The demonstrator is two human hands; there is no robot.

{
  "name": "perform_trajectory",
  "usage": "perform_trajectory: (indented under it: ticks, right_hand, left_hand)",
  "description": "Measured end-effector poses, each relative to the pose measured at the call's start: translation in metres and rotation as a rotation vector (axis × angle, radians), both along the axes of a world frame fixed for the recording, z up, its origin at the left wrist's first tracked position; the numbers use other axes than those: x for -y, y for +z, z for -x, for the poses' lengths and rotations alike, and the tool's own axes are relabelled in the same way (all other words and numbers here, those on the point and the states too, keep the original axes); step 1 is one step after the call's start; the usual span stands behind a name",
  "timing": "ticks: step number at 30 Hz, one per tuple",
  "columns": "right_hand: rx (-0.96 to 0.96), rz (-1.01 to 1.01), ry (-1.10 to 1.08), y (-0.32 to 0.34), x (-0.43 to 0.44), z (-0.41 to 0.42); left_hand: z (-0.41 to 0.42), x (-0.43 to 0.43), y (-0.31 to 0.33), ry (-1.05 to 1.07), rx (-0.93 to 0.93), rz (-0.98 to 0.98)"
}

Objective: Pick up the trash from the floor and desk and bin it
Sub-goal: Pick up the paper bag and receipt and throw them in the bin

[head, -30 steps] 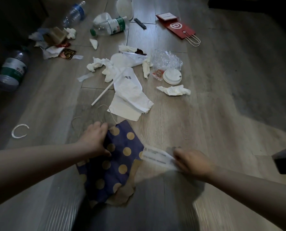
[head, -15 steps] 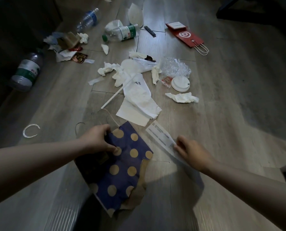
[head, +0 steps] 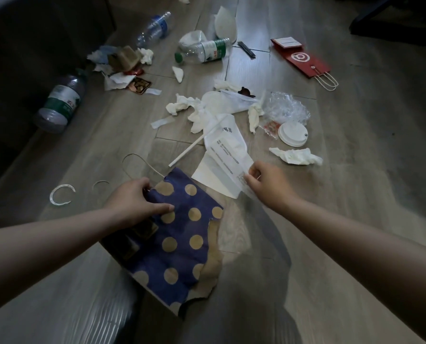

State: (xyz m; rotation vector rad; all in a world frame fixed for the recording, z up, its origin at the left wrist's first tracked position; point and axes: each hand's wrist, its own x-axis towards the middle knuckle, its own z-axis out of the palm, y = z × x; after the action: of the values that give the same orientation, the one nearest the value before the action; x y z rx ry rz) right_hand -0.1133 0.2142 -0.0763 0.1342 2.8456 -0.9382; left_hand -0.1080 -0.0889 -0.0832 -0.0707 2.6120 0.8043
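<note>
A torn blue paper bag with tan dots (head: 182,234) lies open on the wooden floor in front of me. My left hand (head: 135,202) grips its upper rim beside the twine handle (head: 137,162). To the right, my right hand (head: 264,184) pinches the near end of a printed white paper slip (head: 228,157), which lies over a flat white paper bag (head: 217,175). Beyond them lie crumpled tissues (head: 296,156), a white straw (head: 187,151) and a white cup lid (head: 292,134).
Three plastic bottles (head: 58,105) (head: 204,50) (head: 155,28) lie farther off, with a wrapper pile (head: 122,65) at the left. A red paper bag (head: 304,60) lies at the back right, crumpled clear plastic (head: 286,108) in the middle, a white plastic ring (head: 60,194) at the left.
My right hand has moved forward and up with the paper slip, from beside the dotted bag to over the white paper bag. My left hand keeps its hold on the dotted bag.
</note>
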Motion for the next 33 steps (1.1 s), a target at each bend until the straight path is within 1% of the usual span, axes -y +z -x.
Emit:
perform_trajectory:
  ticks: [4, 6, 8, 9, 10, 12, 14, 17, 24, 28, 33]
  right_hand:
    - [-0.023, -0.077, -0.023, -0.005, 0.011, 0.016]
    - [-0.045, -0.169, -0.032, -0.008, 0.015, 0.024]
    - [-0.054, -0.251, -0.078, -0.013, 0.018, 0.033]
    - [-0.050, -0.258, -0.115, -0.015, 0.021, 0.037]
    - [-0.041, -0.225, -0.154, -0.018, 0.024, 0.041]
    - [-0.029, -0.095, -0.194, -0.021, 0.031, 0.045]
    - [-0.019, -0.052, -0.127, -0.024, 0.037, 0.048]
    - [0.034, -0.157, 0.010, -0.031, 0.044, 0.052]
    - [0.089, -0.302, 0.038, -0.047, 0.048, 0.078]
    - [0.121, -0.268, -0.004, -0.057, 0.051, 0.083]
    - [0.045, -0.217, -0.112, -0.059, 0.058, 0.087]
  left_hand:
    - [0.003, 0.007, -0.004, 0.013, 0.025, -0.039]
    - [0.003, 0.009, -0.006, 0.018, 0.029, -0.047]
    - [0.004, 0.009, -0.008, 0.028, 0.031, -0.059]
    - [0.005, 0.009, -0.009, 0.032, 0.025, -0.060]
    - [0.007, 0.009, -0.010, 0.036, 0.017, -0.056]
    - [0.009, 0.009, -0.012, 0.043, 0.004, -0.044]
    - [0.011, 0.009, -0.013, 0.047, -0.003, -0.043]
    - [0.012, 0.008, -0.014, 0.053, -0.026, -0.028]
    - [0.008, 0.011, -0.021, 0.074, -0.031, -0.014]
    - [0.005, 0.012, -0.024, 0.093, -0.028, 0.000]
    - [0.005, 0.013, -0.027, 0.102, -0.022, 0.017]
